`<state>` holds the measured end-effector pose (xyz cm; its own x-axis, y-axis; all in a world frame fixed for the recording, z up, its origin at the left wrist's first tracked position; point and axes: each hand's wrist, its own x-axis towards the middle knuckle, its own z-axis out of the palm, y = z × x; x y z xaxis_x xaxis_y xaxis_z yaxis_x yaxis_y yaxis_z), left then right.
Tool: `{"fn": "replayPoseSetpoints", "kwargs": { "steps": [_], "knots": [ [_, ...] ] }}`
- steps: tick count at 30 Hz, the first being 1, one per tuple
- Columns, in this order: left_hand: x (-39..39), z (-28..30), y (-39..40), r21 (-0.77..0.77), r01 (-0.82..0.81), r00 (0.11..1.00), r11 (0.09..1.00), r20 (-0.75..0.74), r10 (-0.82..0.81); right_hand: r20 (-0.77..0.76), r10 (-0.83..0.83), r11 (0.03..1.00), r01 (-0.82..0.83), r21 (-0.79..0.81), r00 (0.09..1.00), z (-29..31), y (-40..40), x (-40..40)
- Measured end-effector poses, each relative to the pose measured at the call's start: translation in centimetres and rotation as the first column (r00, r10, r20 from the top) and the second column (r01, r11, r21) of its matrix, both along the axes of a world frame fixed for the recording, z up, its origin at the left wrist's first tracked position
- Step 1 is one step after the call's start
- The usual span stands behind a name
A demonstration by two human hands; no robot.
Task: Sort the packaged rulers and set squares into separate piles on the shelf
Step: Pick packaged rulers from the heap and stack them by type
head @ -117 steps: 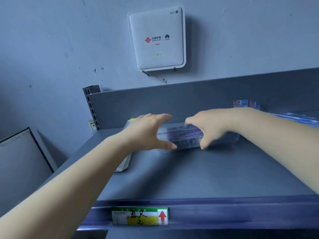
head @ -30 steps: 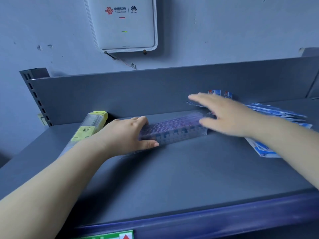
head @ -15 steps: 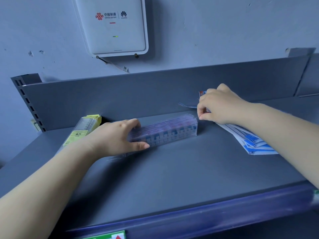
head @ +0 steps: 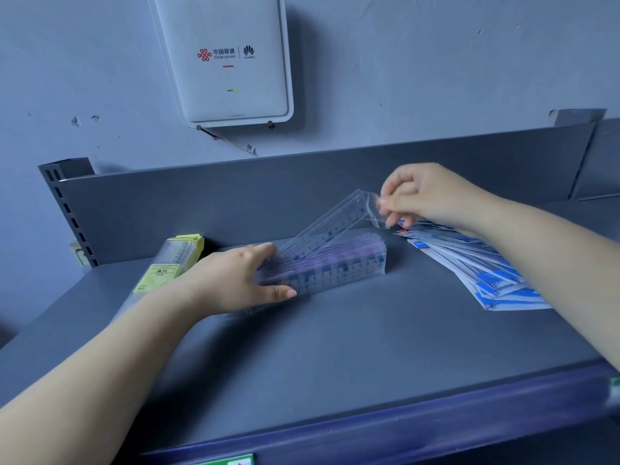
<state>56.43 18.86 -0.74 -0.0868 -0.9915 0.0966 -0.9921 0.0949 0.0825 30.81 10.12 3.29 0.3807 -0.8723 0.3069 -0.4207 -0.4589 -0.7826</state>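
clear plastic is what everything turns on here: a single transparent packaged ruler (head: 330,226) hangs slanted over the dark grey metal shelf (head: 335,347), its long axis running from about eight o'clock up to two o'clock. the right hand (head: 424,196) pinches the loose cellophane flap at the ruler's upper end between curled fingers and thumb, so the high end sits right at those fingertips while the low end dips toward the other hand.

below it stands the block of clear rulers with blue and purple printing (head: 330,266), packed on edge, its length lying along nearly the same line. the left hand (head: 235,276) grips the nine o'clock end of that block, thumb along the front face and fingers curled over the top, steadying it. the lifted ruler's lower tip appears to touch the block's top just beside those fingers.

at three o'clock from the block, well apart from it, lies the fanned heap of flat blue and white packets (head: 486,273), presumably the set squares; the right forearm crosses above it. at nine o'clock, behind the left wrist, rests a clear ruler box with a yellow label (head: 167,263).

my reading: the held ruler belongs with the block, and the right hand, already gripping it, is the one to lay it down parallel to the block's length.
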Motion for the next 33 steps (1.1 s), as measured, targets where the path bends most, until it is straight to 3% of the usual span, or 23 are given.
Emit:
{"fn": "replayPoseSetpoints", "kwargs": {
  "steps": [3, 6, 8, 13, 17, 20, 22, 25, 29, 33],
  "knots": [
    [0.2, -0.1, -0.2, 0.005, 0.011, 1.000, 1.000, -0.023, -0.011, 0.110, 0.064, 0.972, -0.087, 0.219, 0.992, -0.1, 0.5, -1.0],
    [0.3, -0.1, -0.3, 0.007, 0.010, 0.999, 1.000, -0.042, -0.010, 0.222, 0.171, 0.930, -0.232, 0.286, 0.960, -0.2, 1.1, -0.9],
    [0.4, -0.2, -0.4, 0.005, 0.013, 0.999, 1.000, -0.052, -0.013, 0.308, 0.134, 0.940, -0.220, 0.262, 0.942, -0.7, 0.9, 0.0],
    [0.6, -0.3, -0.5, -0.007, 0.018, 0.998, 1.000, -0.068, -0.018, 0.225, -0.040, 0.981, -0.004, 0.193, 0.973, -2.1, 0.3, 2.1],
    [0.7, -0.3, -0.6, -0.013, 0.012, 0.993, 1.000, -0.118, -0.013, 0.470, -0.028, 0.969, -0.091, 0.230, 0.882, -1.8, 0.8, 3.7],
    [0.7, -0.5, -0.7, -0.009, 0.011, 0.991, 1.000, -0.136, -0.012, 0.595, 0.016, 0.987, -0.109, 0.120, 0.803, -0.6, 0.6, 3.8],
    [0.6, -0.6, -0.8, -0.006, 0.014, 0.989, 1.000, -0.146, -0.015, 0.610, 0.072, 0.987, -0.146, 0.072, 0.789, 0.0, 0.7, 3.8],
    [0.5, -0.6, -0.9, -0.018, 0.016, 0.990, 1.000, -0.140, -0.018, 0.589, 0.131, 0.951, -0.270, 0.153, 0.797, -0.5, 1.4, 4.5],
    [0.4, -0.6, -0.8, -0.020, 0.006, 0.989, 1.000, -0.149, -0.009, 0.390, 0.119, 0.958, -0.208, 0.196, 0.913, -2.3, 2.3, 5.8],
    [0.3, -0.4, -0.7, -0.014, -0.004, 0.987, 1.000, -0.159, 0.001, 0.450, 0.106, 0.977, -0.177, 0.118, 0.887, -1.4, 2.6, 6.4]
  ]
}}
